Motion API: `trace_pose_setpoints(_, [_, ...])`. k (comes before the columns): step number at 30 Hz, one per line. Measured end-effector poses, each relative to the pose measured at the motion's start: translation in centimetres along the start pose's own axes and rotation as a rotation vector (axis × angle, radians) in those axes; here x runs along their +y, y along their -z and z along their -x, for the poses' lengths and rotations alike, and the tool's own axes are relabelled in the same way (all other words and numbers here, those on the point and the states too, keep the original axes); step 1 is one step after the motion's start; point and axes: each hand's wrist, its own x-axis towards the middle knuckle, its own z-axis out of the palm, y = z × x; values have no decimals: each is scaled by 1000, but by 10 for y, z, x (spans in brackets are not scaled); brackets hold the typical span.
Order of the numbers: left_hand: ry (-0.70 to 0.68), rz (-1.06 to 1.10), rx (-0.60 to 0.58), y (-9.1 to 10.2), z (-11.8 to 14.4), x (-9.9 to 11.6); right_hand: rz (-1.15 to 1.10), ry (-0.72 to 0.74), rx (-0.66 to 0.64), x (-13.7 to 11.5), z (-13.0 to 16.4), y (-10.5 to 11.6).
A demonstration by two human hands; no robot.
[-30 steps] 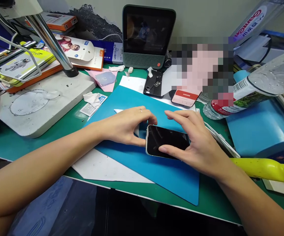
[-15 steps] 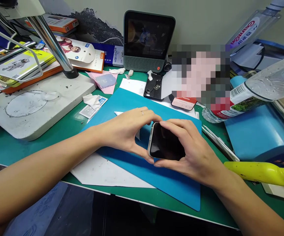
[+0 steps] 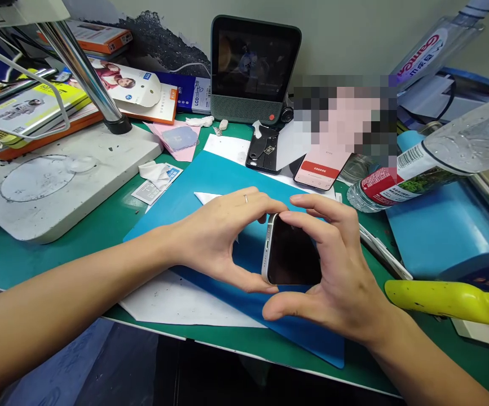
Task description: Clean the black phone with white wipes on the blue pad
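Observation:
A smartphone [image 3: 295, 254] with a dark, glossy screen and a silver frame is held tilted above a blue mat [image 3: 312, 332]. My left hand [image 3: 223, 237] grips its left end, thumb on the near corner and fingers on the far corner. Around the phone's right end curves my right hand [image 3: 337, 265], its fingers spread. The right thumb stands off the near edge, and the index fingertip lies by the far edge. Whether the right palm touches the phone is hidden. White paper [image 3: 193, 307] shows under the mat.
Behind stand a smart display [image 3: 255, 62], a black phone case-like panel [image 3: 263, 149] and a lit phone [image 3: 318, 172]. A lamp base [image 3: 58, 208] and boxes [image 3: 134, 90] fill the left. At right are a plastic bottle [image 3: 383, 186], a yellow bottle [image 3: 439, 299] and a blue holder [image 3: 430, 231].
My right thumb has come off the phone's near edge, and the right fingers have spread. The phone has shifted slightly right and toward me, with my left hand still on its end.

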Motion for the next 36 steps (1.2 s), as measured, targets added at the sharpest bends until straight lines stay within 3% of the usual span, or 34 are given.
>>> trace_pose_setpoints(17, [-74,-60,-11,-2,-2,2,-55,17,-52,-2,0,4])
trace_pose_setpoints(23, [-153,-88,8,-5,-2,4,-122,-1,-22,-6,-2,1])
trace_pose_setpoints(36, [-165,-131,4,-5,-2,3,-127,-26,-13,-8,-4,-3])
